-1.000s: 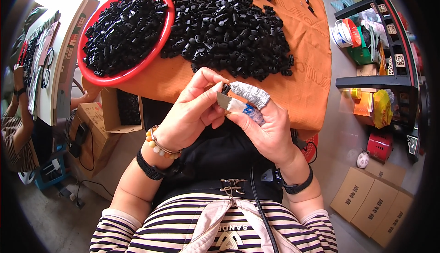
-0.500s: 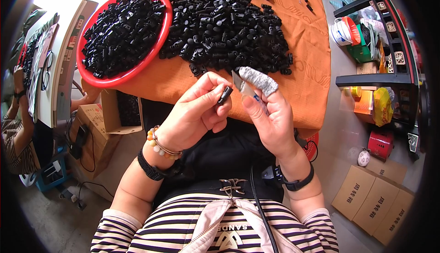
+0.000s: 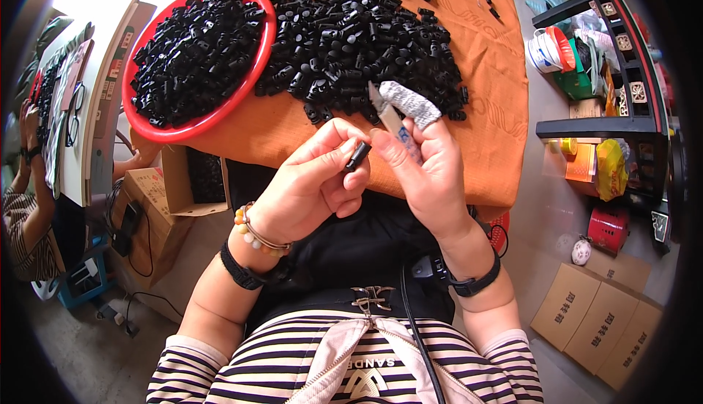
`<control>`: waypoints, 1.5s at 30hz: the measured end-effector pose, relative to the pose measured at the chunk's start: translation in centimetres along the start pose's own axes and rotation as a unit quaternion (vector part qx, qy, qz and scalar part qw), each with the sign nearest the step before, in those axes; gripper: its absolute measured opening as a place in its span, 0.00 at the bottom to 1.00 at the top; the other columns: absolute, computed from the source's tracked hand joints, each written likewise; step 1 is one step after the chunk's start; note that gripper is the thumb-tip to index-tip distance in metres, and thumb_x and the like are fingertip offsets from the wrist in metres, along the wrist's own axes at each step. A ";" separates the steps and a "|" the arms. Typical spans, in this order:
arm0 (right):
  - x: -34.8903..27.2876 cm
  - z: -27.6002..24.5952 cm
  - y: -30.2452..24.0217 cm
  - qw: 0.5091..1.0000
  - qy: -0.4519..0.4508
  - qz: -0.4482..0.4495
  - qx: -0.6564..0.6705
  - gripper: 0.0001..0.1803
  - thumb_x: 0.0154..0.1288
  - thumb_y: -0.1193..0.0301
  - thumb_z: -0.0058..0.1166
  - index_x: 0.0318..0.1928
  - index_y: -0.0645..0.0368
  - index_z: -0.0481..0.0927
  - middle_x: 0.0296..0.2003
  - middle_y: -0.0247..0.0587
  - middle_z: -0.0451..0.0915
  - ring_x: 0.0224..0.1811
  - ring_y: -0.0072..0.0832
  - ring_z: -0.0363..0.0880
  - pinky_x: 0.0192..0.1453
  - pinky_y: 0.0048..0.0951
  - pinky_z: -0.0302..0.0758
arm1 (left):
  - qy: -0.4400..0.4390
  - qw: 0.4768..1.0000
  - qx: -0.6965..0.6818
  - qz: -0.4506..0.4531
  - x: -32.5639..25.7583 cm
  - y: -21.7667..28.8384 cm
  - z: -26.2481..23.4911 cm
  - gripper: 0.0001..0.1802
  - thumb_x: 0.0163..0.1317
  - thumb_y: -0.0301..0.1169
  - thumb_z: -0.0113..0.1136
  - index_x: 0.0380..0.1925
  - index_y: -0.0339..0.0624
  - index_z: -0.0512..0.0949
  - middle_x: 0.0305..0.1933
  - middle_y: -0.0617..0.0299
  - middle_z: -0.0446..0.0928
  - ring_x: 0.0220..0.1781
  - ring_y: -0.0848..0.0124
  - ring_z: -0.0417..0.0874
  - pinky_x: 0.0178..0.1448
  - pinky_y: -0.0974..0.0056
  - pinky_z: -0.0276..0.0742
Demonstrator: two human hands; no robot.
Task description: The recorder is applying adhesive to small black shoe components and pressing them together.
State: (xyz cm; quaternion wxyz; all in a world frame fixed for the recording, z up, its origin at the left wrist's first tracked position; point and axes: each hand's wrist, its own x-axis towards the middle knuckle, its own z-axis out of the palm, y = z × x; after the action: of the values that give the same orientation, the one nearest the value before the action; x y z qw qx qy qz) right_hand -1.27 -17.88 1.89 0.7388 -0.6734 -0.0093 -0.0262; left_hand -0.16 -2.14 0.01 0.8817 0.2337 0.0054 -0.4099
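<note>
Between the thumb and fingers of my left hand (image 3: 311, 173) is a small black cylindrical plastic piece (image 3: 357, 156), tilted, with its upper end toward the right. My right hand (image 3: 436, 180) grips a small knife (image 3: 391, 118) with a pale, wrapped-looking handle; its pointed blade faces up and away from me. A grey knitted sleeve (image 3: 412, 102) covers the right index finger, which lies along the knife. The blade stands apart from the held piece. Just beyond both hands lies a large heap of similar black pieces (image 3: 359, 49) on an orange cloth (image 3: 483, 74).
A red basin (image 3: 270, 38) heaped with black pieces stands at the table's left. Below it is an open cardboard box (image 3: 176, 184) with more dark pieces. A black shelf (image 3: 586, 129) with buckets and bags stands right, flat cartons (image 3: 586, 316) on the floor. A mirror-like panel shows at far left.
My right hand has turned and shifted slightly left, so the knife now points more upward and its handle shows more. My left hand still holds the black piece, almost unmoved.
</note>
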 end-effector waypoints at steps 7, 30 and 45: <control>-0.4 -1.1 0.4 0.999 0.009 0.045 -0.018 0.20 0.64 0.74 0.54 0.55 0.64 0.69 0.33 0.23 0.70 0.27 0.06 0.56 0.29 0.09 0.55 | 0.011 0.999 -0.006 0.040 -0.1 0.8 -0.6 0.10 0.68 0.34 0.44 0.48 0.47 0.66 0.26 0.65 0.64 0.22 0.80 0.61 0.22 0.74 0.62; -1.5 -2.6 1.1 0.996 0.029 0.066 -0.055 0.21 0.63 0.71 0.55 0.55 0.67 0.69 0.37 0.26 0.72 0.30 0.08 0.60 0.33 0.09 0.61 | 0.199 0.909 0.267 0.251 -1.6 6.8 -1.9 0.11 0.67 0.30 0.47 0.45 0.37 0.72 0.31 0.64 0.76 0.27 0.81 0.73 0.33 0.76 0.70; -1.7 -3.0 1.3 0.996 0.021 0.071 -0.055 0.21 0.63 0.71 0.56 0.54 0.66 0.70 0.35 0.25 0.72 0.31 0.08 0.61 0.36 0.10 0.63 | 0.274 0.566 0.733 0.260 0.8 2.3 -2.6 0.14 0.49 0.25 0.65 0.37 0.36 0.77 0.29 0.65 0.70 0.24 0.77 0.73 0.30 0.72 0.70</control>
State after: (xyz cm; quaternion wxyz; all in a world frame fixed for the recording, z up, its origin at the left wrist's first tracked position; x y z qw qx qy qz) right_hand -2.97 -20.72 0.22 0.7003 -0.7116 0.0554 0.0117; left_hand 2.46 -0.37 -1.51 0.4326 0.8922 -0.1167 0.0569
